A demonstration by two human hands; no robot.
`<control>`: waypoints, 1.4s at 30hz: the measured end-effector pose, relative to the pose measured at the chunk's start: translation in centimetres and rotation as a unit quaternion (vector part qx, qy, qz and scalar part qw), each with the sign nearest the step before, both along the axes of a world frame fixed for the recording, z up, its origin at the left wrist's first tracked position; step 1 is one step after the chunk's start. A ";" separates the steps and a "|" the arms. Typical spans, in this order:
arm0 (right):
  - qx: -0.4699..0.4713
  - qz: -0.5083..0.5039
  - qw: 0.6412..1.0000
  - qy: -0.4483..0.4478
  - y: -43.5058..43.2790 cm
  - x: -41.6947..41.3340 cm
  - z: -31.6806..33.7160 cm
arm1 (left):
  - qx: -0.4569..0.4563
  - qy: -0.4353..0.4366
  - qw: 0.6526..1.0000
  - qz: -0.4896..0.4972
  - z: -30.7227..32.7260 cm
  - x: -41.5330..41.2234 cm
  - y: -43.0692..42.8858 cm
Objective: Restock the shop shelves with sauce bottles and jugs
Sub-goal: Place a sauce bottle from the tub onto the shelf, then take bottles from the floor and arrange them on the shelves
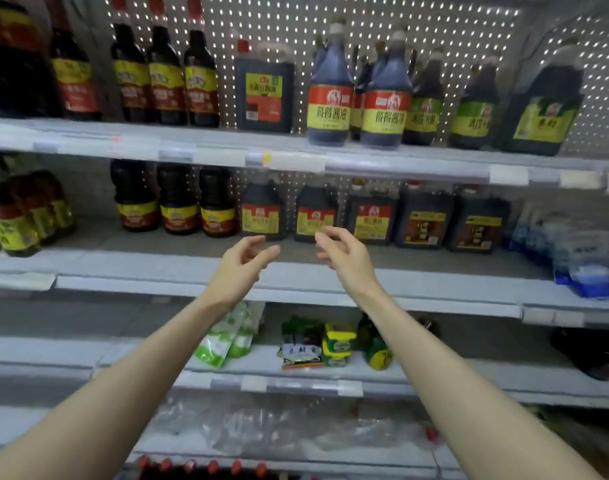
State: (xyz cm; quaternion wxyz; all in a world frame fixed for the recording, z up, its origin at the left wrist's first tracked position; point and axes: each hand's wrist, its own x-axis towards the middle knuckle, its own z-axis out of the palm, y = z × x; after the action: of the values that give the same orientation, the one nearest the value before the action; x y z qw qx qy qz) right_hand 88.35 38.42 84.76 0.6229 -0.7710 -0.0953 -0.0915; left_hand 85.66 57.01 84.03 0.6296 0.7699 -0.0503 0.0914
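Both my arms reach toward the middle shelf (331, 271). My left hand (242, 263) and my right hand (344, 256) hover side by side with loosely curved fingers, holding nothing. Just behind them stand dark sauce jugs with red and yellow labels (261, 213) (315, 216), and further jugs continue to the right (422, 220). Three dark bottles (178, 202) stand left of the jugs. On the top shelf (227, 150) are tall bottles (164, 77), a square jug (264, 91) and blue-tinted handled jugs (329, 88).
A lower shelf holds green pouches (223, 341) and small packets (317, 344). Clear plastic wrap (261, 427) lies below, with red bottle caps (199, 465) at the bottom edge. Blue and white packs (580, 258) sit at the middle shelf's right end.
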 end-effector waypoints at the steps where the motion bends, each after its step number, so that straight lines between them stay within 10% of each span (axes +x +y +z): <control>1: -0.003 0.003 1.000 0.018 0.1 -0.3 -1.8 | 0.003 0.022 1.000 0.004 -2.0 -0.4 0.2; 25: -0.010 -0.067 0.925 0.374 10.8 -1.8 -49.1 | -0.030 0.423 0.904 0.051 -49.2 -0.5 12.3; 42: 0.008 -0.135 0.883 0.450 13.7 1.1 -78.3 | -0.048 0.470 0.879 0.066 -77.4 3.8 12.6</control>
State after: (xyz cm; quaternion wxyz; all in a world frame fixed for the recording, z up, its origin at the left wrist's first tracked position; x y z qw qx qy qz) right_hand 89.41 52.14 6.51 0.5863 -0.7298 0.3009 0.1820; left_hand 89.49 69.63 6.65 0.6081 0.6926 0.3067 -0.2374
